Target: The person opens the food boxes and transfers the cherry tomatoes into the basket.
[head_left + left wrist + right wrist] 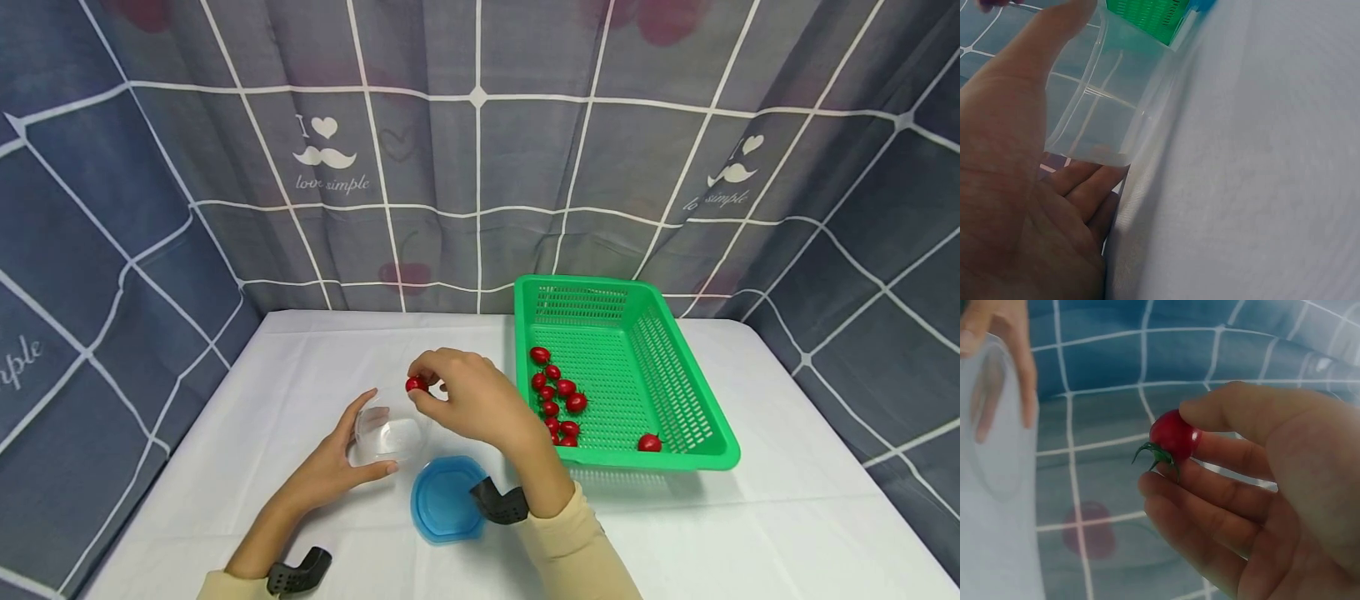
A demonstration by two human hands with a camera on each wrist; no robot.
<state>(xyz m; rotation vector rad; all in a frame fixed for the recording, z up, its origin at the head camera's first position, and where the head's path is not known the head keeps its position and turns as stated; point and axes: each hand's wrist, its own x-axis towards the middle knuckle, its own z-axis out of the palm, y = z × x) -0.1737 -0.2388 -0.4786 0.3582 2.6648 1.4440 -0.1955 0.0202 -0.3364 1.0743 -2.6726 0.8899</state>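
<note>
Between thumb and fingertips my right hand (476, 400) pinches a red cherry tomato (416, 384), held above and a little right of the clear plastic container (397, 440). The right wrist view shows the tomato (1174, 435) with its green stem leaves pointing down. My left hand (326, 462) holds the container on the white table, thumb at the near side and fingers at the far side. In the left wrist view the container (1110, 94) looks see-through, and no tomato shows inside it.
A blue lid (447, 500) lies on the table (360, 546) beneath the right wrist. To the right stands a green basket (705, 417); several cherry tomatoes (566, 387) cluster along its left side and one tomato (649, 442) sits at its near right. A grey checked curtain (420, 167) hangs behind.
</note>
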